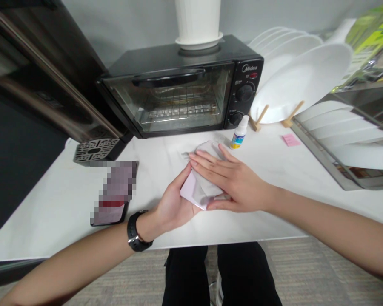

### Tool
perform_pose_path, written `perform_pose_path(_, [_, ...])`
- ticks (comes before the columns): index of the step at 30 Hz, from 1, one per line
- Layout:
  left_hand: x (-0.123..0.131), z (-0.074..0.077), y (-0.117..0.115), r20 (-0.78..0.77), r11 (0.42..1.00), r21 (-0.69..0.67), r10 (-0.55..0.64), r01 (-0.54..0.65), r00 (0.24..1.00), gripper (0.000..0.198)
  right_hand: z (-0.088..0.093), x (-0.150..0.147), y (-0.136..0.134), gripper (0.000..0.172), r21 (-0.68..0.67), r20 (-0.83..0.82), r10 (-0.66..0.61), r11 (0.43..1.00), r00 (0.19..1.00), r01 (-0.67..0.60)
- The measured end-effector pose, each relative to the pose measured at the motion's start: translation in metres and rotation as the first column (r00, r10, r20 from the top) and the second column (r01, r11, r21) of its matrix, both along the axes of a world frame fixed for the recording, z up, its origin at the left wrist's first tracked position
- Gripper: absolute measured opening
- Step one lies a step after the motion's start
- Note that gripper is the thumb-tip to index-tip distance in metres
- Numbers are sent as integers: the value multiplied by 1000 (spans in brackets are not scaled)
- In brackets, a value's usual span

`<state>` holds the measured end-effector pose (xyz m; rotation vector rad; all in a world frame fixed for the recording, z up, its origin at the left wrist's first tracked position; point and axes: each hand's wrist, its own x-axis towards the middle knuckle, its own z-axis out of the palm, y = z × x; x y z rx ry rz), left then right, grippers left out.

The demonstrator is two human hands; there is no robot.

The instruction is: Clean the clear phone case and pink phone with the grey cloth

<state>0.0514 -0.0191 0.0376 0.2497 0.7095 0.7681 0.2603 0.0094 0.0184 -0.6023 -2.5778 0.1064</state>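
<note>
My left hand point(175, 203) cradles a flat pale pink phone case point(189, 191) from below, palm up, with a black wristwatch point(135, 231) on that wrist. A crumpled grey-white cloth point(208, 170) lies over the case. My right hand point(232, 180) presses down on the cloth with its fingers spread. To the left of my hands, a smartphone point(114, 193) lies on the white table, its screen pixelated. A small white dropper bottle point(239, 134) with a blue and yellow label stands just beyond my right fingertips.
A black Midea toaster oven point(178, 95) with a white flowerpot point(198, 21) on top stands at the back. White plates point(301, 83) lean on wooden stands to its right, beside a metal dish rack point(344, 144). A pink sticky note point(291, 140) lies nearby. A dark appliance with a drip grate point(94, 151) stands at left.
</note>
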Motion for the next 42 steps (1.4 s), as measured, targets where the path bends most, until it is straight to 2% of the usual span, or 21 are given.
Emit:
perform_pose_path(4, [1,-1,0,-12,992,-78,97,-98,995,55,2,-4,-6,91,-38,5,174,984,985,-174])
perform_pose_path(6, [0,0,2,-45,990,-83,106,-110,993,63,3,-4,-7,85,-27,35,243,970,969,-242])
perform_pose_path(8, [-1,2,4,-70,991,-68,113,-117,991,67,2,-3,-6,76,-9,28,250,968,968,-250])
perform_pose_path(10, [-2,3,5,-66,989,-46,139,-142,988,64,0,-2,-3,70,4,-23,175,985,984,-175])
perform_pose_path(12, [-2,3,6,-38,990,-30,136,-137,990,58,-3,0,2,72,-2,-86,44,999,995,-44])
perform_pose_path(15, [-1,2,3,-6,999,-1,34,-34,999,57,-7,2,6,81,-26,-169,-115,993,979,112])
perform_pose_path(17, [0,2,1,-11,1000,3,-29,29,1000,59,-8,1,6,89,-52,-191,-135,990,972,127])
perform_pose_path(19, [2,2,-1,-26,999,-30,-21,21,999,61,-8,-1,3,96,-80,-174,-66,995,982,53])
perform_pose_path(23, [4,0,-1,-65,983,-129,121,-129,990,64,-3,-6,-5,103,-145,-96,167,973,981,-180])
perform_pose_path(26, [1,-1,3,-50,974,-106,194,-198,980,67,1,-5,-7,91,-140,-98,226,961,969,-238])
perform_pose_path(28, [-1,0,5,-28,972,-62,228,-229,973,67,0,-3,-4,80,-112,-129,175,975,976,-189])
perform_pose_path(31, [-4,2,6,-4,982,-28,184,-184,983,61,-6,3,5,75,-83,-153,-8,997,988,-5])
perform_pose_path(34, [-5,0,3,17,998,-4,59,-59,998,54,-14,6,14,80,-84,-179,-149,987,973,136])
perform_pose_path(36, [-5,-3,1,22,1000,20,1,-1,1000,54,-16,6,15,86,-99,-189,-167,984,968,151])
perform_pose_path(42, [-2,-3,-2,-26,997,46,-66,67,997,60,-9,1,6,97,-133,-107,-73,989,992,58])
